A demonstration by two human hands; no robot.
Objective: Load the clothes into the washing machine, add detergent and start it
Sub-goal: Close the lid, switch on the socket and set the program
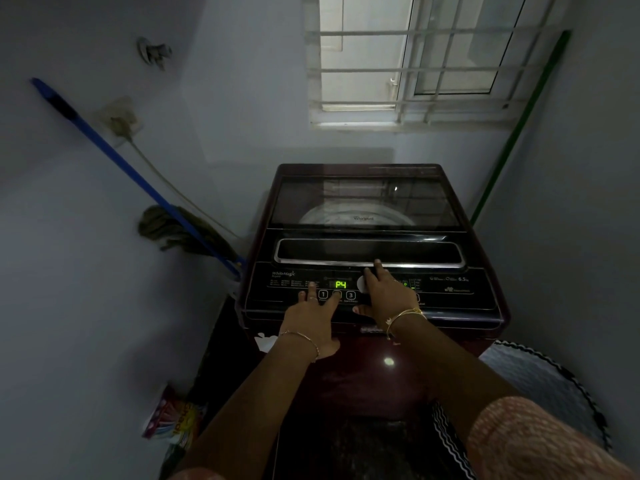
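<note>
On the panel [450, 292] of the washing machine [381, 362], the left hand [311, 323] touched the buttons [350, 295] with straight fingers. The right hand [388, 296] lay flat and held nothing. Those hard, flat buttons likely needed just a soft push.

On your left a blue-handled mop [138, 181] leaning against the wall, a barred window [415, 64] ahead of you, a green pole [519, 130] propped in your right corner

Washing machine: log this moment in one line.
lid closed | display P4 | left hand finger on middle button | right hand flat on control panel
</note>
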